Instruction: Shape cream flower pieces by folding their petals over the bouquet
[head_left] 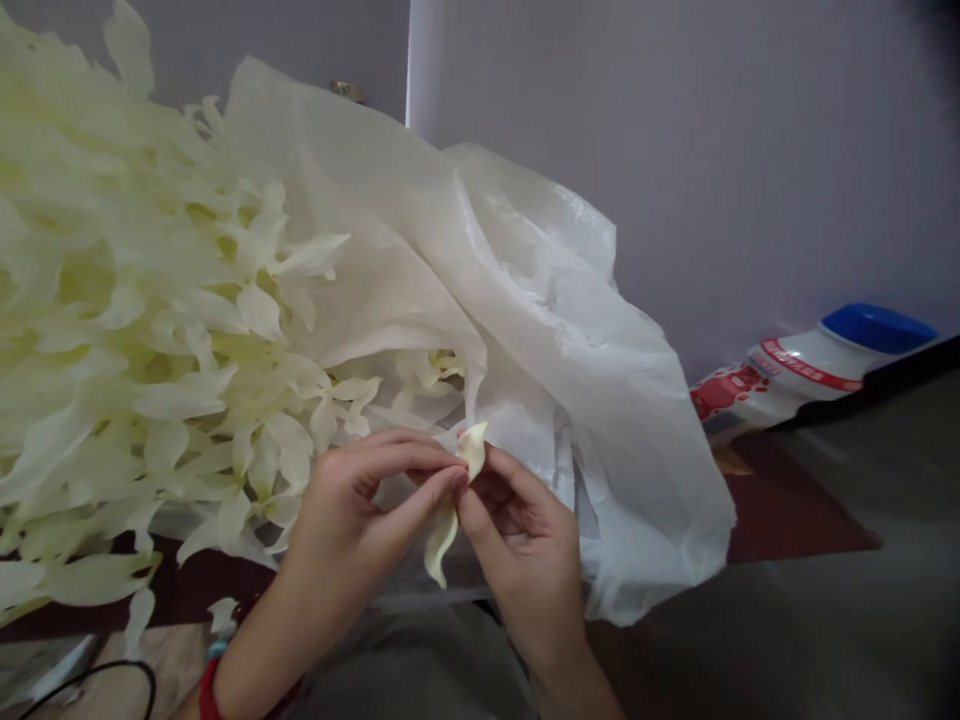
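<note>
My left hand [367, 510] and my right hand [521, 540] meet at the front of the table, with thumbs and fingertips pinched together. Between them is a pale cream petal [472, 450] with a curled, pointed tip. Another narrow cream petal [441, 545] hangs below the fingertips; whether the two are joined is hidden by my fingers. To the left of my hands rises a big heap of cream-yellow petals [165, 330], some in joined clusters. Right behind my fingers lies a translucent white plastic bag [525, 300], with a few petals showing at its opening.
A white bottle [787, 370] with a blue cap and red label leans at the right, past the bag. The dark red tabletop [795, 505] shows at its right end. A grey wall [675, 130] stands behind. At lower left is a thin black cord [142, 668].
</note>
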